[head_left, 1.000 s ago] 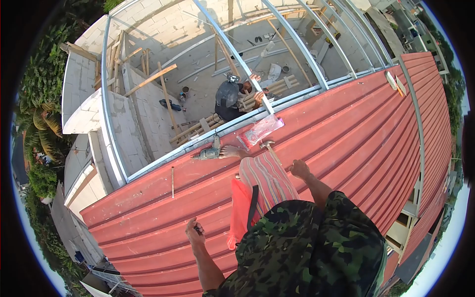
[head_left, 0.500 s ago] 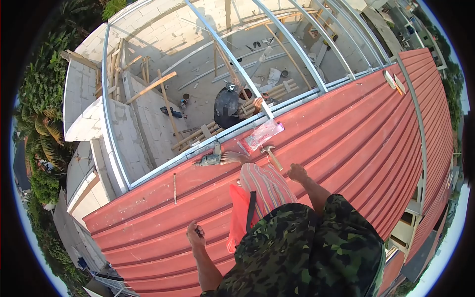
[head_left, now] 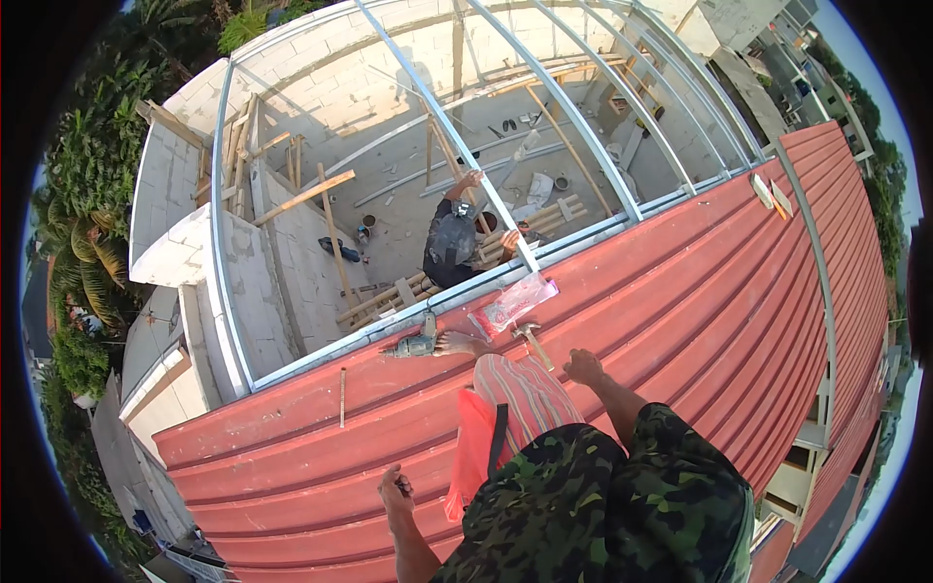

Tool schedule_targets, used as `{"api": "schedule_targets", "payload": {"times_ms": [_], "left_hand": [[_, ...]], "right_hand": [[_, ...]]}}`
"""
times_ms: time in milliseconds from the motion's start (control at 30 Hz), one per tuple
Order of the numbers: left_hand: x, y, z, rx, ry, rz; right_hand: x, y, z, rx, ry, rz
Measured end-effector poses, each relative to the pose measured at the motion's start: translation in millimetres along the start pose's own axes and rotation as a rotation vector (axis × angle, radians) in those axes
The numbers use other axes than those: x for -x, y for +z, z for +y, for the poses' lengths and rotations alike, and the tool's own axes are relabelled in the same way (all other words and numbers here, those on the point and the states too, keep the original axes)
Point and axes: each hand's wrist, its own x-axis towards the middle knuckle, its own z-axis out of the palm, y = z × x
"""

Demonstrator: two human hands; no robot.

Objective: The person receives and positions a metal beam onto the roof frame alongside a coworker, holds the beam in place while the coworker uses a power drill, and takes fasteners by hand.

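Note:
My left hand [head_left: 396,491] hovers above the red metal roof sheet [head_left: 292,476], its fingers curled round a small dark thing too small to name. My right hand [head_left: 584,368] is closed in a fist near the hammer [head_left: 534,347]; anything inside it is hidden. The hammer lies on the roof beside my knee. A power drill [head_left: 416,344] rests by my bare foot [head_left: 461,344]. Close to the roof edge lies a clear plastic bag [head_left: 515,303] with reddish contents. A bright red bag [head_left: 470,449] hangs at my left side.
Below the roof edge a co-worker [head_left: 451,243] holds a metal beam [head_left: 491,189] with both hands. Parallel metal beams span the open room. A thin strip [head_left: 342,396] lies on the roof at left. Farther right are tools with orange handles [head_left: 780,199].
The co-worker has raised one hand to grip the beam higher up, the other staying near its lower end. My view has shifted slightly; both my hands stay closed in about the same place.

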Motion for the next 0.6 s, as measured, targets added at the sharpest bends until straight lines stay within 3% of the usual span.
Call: {"api": "schedule_targets", "payload": {"times_ms": [100, 167, 367, 467, 600], "left_hand": [[-3, -4, -4, 0.002, 0.005, 0.009], [-7, -4, -5, 0.021, -0.001, 0.029], [-8, 4, -5, 0.053, 0.014, -0.006], [-3, 7, -5, 0.071, 0.020, 0.013], [-1, 3, -12, 0.090, 0.013, 0.032]], "right_hand": [[1, 4, 3, 0.005, 0.018, 0.003], [-26, 32, 29, 0.077, -0.088, -0.007], [-9, -10, -4, 0.016, -0.031, -0.030], [-5, -23, -14, 0.113, -0.176, -0.030], [-24, -3, -6, 0.065, -0.126, 0.033]]}}
